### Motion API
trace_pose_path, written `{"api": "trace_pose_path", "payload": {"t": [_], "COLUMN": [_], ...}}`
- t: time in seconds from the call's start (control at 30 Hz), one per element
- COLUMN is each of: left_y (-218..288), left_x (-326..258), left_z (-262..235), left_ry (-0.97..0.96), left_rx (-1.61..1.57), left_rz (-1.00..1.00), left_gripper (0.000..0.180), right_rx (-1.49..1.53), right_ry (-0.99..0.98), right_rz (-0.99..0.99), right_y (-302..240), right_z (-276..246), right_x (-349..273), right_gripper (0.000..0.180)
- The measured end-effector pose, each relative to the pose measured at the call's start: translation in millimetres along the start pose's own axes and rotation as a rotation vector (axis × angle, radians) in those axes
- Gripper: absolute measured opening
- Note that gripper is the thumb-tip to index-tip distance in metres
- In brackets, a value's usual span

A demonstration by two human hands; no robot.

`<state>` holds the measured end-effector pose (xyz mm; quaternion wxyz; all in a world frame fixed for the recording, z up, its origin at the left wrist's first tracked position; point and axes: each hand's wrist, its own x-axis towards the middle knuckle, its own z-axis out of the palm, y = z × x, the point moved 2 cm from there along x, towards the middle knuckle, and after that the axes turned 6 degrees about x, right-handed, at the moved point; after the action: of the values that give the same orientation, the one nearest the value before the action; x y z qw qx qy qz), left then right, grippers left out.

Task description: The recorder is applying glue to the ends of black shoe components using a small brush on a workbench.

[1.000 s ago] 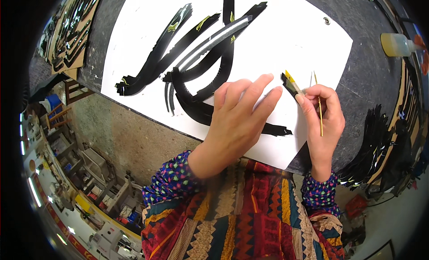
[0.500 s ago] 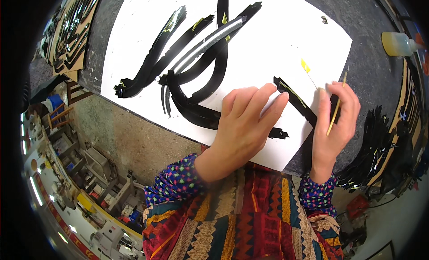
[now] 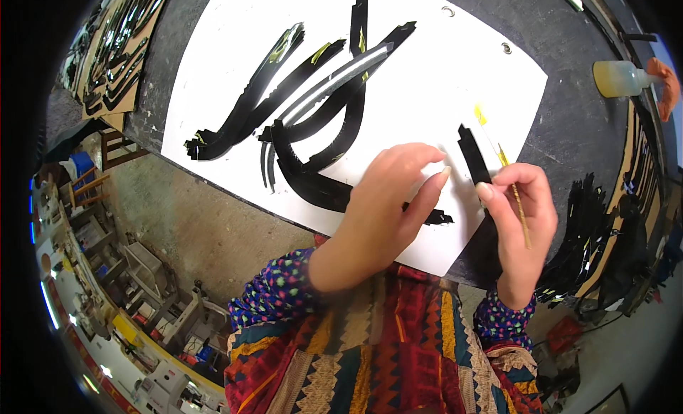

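Gripping a thin yellow-tipped wooden brush [image 3: 514, 193], your right hand [image 3: 523, 225] touches a short black strip [image 3: 474, 155] on the white sheet [image 3: 441, 86]; your left hand [image 3: 388, 200] rests open, fingers curled, beside that strip.

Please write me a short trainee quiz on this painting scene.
1. True or false: the right hand holds a thin brush and a black strip.
2. What does the left hand rest on? A) white sheet B) bottle C) floor
3. What colour is the smear at the brush tip?

Key: 1 true; 2 A; 3 yellow.
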<state>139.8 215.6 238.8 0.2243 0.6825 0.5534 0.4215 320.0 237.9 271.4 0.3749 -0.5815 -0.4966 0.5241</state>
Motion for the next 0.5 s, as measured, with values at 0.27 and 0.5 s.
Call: {"api": "trace_pose_path", "payload": {"t": [0.27,0.5], "left_y": [11.4,9.5], "left_x": [12.3,10.0], "left_z": [-8.2,-11.3], "left_ry": [-0.308,-0.277], "left_rx": [-0.924,-0.952], "left_rz": [-0.700,-0.692], "left_gripper": [0.026,0.024], "right_rx": [0.501,0.555], "right_ry": [-0.073,-0.073], "right_rz": [0.188,0.191], "right_y": [-7.1,-9.2], "right_z": [9.5,26.0], "right_x": [-16.5,-26.9], "right_gripper": [0.022,0.021]}}
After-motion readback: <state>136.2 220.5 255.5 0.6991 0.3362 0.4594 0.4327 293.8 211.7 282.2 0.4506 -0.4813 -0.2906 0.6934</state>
